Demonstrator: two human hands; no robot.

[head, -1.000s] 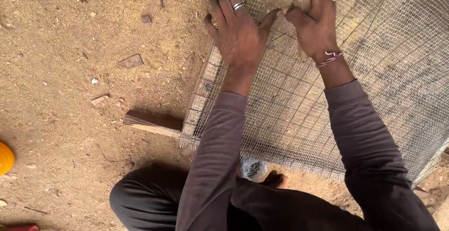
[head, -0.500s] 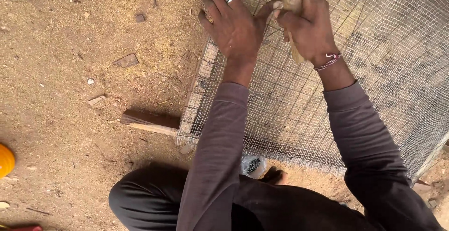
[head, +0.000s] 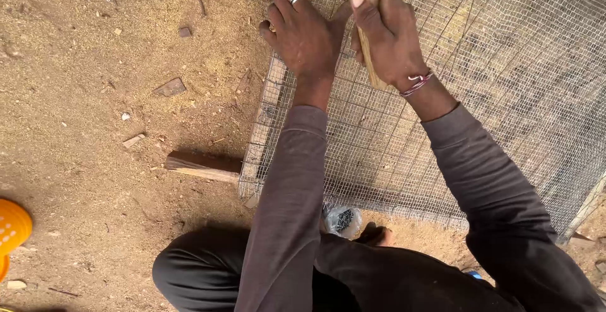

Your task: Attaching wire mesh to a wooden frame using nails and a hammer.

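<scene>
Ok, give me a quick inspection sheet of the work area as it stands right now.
Surface: bare sandy ground strewn with sawdust.
Job's things: wire mesh stretched over a wooden frame; wooden handle gripped over it.
Clutter: wood offcut, small wood chips, clear bag of nails, orange plastic object at the left edge.
Hands: left hand pressed flat on the mesh by the frame edge; right hand closed round the handle.
Cables: nothing seen.
Surroundings: person crouched at the frame's near edge.

One head-worn view looks steeply down, close over the wire mesh frame (head: 442,97) and dirt ground (head: 95,66).
</scene>
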